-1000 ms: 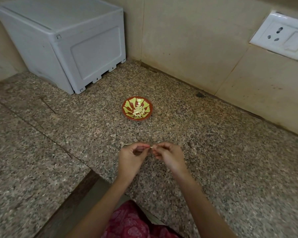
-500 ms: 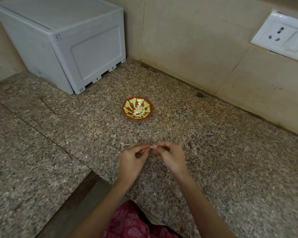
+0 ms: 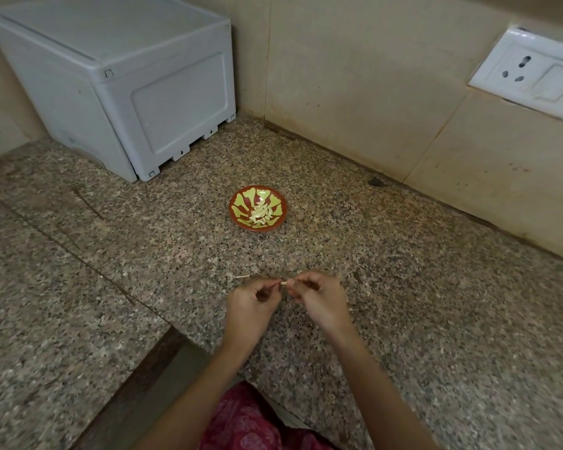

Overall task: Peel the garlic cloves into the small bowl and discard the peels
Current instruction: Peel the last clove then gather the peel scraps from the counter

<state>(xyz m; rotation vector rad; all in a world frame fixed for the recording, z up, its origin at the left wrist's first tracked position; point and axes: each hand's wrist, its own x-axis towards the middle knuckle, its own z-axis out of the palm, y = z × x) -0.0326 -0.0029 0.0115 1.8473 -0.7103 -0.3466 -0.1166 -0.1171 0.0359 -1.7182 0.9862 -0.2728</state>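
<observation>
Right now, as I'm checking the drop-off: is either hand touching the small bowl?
Apart. The head view shows bare counter between the small bowl and both the left hand and right hand.

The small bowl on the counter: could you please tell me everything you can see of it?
The small bowl is round and shallow, reddish-brown with a yellow-green leaf-like pattern radiating inside. It looks glazed, perhaps ceramic. It stands upright on the speckled granite counter, beyond the left hand and right hand, neither of which touches it. A little heap of pale peeled garlic cloves lies at its centre.
</observation>
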